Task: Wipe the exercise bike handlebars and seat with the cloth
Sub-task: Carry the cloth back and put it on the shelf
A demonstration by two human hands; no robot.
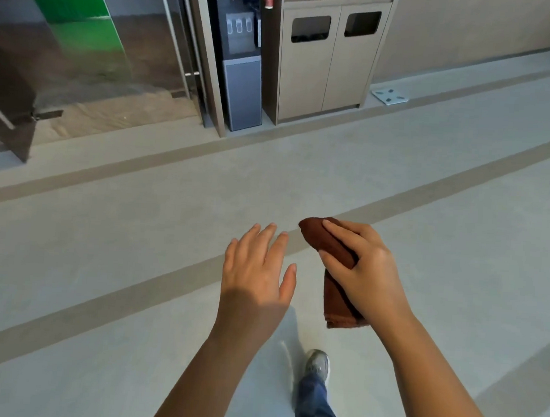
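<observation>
Two bare grips held out above a pale floor (118, 279), seen from the head camera.

Left grip (257, 271): released, back of the hand up, four fingers and one thumb straight and slightly spread, holding nothing. Just beside the cloth, yet apart from it.

Right grip (364, 272): clenched round one folded brown cloth (326, 242), thumb laid along the top of the fold, remaining fingers curled over its near side.

Cloth: in the air near centre frame, clear of the floor. One rounded end jutting forward past the thumb, the other end hanging below the palm with its hem showing.

Below the grips: one leg in blue jeans (314, 407) and one grey shoe (318, 365), both blurred.

Floor: crossed diagonally by three darker bands (108, 174).

Along the far wall, left to right:
- one glass door (168, 40) with green showing behind it;
- one dark water dispenser (241, 77);
- one beige cabinet (326, 79) with two doors, each bearing one dark rectangular opening;
- one small white scale (389, 96) flat on the floor, near the cabinet's right corner.
</observation>
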